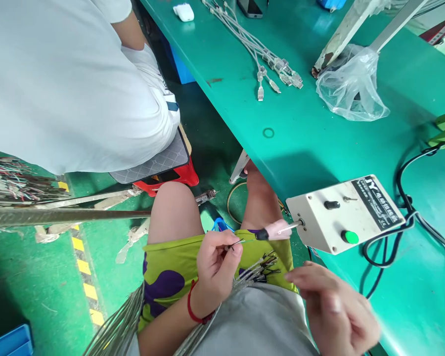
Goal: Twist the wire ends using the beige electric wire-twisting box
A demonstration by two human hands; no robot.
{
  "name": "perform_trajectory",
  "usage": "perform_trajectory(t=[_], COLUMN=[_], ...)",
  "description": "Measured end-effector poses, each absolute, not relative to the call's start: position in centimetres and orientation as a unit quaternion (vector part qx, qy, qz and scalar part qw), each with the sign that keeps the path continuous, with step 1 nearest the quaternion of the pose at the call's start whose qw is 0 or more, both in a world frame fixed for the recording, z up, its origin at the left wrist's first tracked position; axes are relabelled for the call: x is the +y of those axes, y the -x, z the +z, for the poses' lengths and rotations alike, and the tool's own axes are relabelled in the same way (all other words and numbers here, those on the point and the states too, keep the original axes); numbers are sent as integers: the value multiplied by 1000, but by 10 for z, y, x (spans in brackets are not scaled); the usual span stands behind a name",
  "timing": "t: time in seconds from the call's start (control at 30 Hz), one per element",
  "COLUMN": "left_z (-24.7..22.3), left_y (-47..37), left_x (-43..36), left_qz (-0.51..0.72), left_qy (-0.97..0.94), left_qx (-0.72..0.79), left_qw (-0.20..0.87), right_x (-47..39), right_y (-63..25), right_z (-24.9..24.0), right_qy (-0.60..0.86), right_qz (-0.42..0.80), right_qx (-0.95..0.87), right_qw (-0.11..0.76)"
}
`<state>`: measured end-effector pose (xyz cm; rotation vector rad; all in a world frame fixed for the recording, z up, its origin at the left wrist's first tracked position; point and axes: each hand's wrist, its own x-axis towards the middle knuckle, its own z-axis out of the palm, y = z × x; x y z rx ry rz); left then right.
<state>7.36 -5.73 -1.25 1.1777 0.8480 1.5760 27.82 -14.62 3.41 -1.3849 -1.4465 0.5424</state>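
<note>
My left hand [215, 272], with a red cord bracelet at the wrist, pinches thin wire ends [239, 243] between thumb and fingertips. One fine strand reaches toward the dark tip of a spindle [278, 231] wrapped in pinkish material. That spindle sticks out of a beige control box [343, 212] with a black knob, a small toggle switch and a green button. My right hand [335, 306] is right of my lap, below the box, slightly blurred, fingers loosely bent and apart, with nothing visible in it. Grey cables [254, 273] with stripped dark ends lie across my lap under my left forearm.
On the green table [222, 94] lie USB cables [267, 57], a white case [184, 12], a phone [249, 8] and a plastic bag [352, 89]. Black cords [424, 222] run right of the box. A person in white [77, 89] sits close at left on a stool [159, 168].
</note>
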Motion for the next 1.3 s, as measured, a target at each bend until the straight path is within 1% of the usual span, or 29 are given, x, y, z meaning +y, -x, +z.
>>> perform_trajectory(t=[0.03, 0.1, 0.2, 0.27, 0.33, 0.43, 0.6, 0.9, 1.07, 1.13, 1.2, 1.23, 1.3], left_z=[-11, -8, -6, -5, -5, -4, -6, -4, -4, -5, -5, -5, -5], left_y=[-73, -71, -69, -68, -68, -69, -71, -74, -75, -75, -75, -74, -75], left_x=[-57, -58, -59, -59, -59, -58, -55, -49, -47, -47, -47, -47, -48], left_qz=[641, 632, 617, 607, 602, 602, 604, 595, 592, 594, 595, 596, 600], left_qy=[-497, -523, -551, -564, -571, -569, -560, -571, -576, -573, -570, -569, -570], left_qx=[348, 350, 368, 382, 390, 395, 399, 393, 379, 370, 364, 364, 362], left_qw=[470, 452, 426, 409, 398, 397, 404, 407, 416, 427, 434, 434, 430], right_x=[-140, -126, -106, -95, -87, -77, -65, -59, -57, -62, -77, -88, -115], right_y=[-268, -252, -238, -236, -235, -232, -220, -218, -219, -223, -233, -241, -263], right_z=[37, 38, 32, 29, 29, 37, 42, 34, 26, 21, 18, 20, 29], right_qy=[567, 572, 554, 510, 473, 430, 354, 353, 374, 402, 459, 494, 552], right_qz=[256, 359, 538, 609, 639, 650, 690, 680, 677, 673, 635, 593, 457], right_qx=[-597, -542, -366, -259, -193, -156, -120, -88, -132, -189, -298, -368, -510], right_qw=[506, 499, 519, 549, 575, 606, 620, 637, 620, 592, 545, 519, 475])
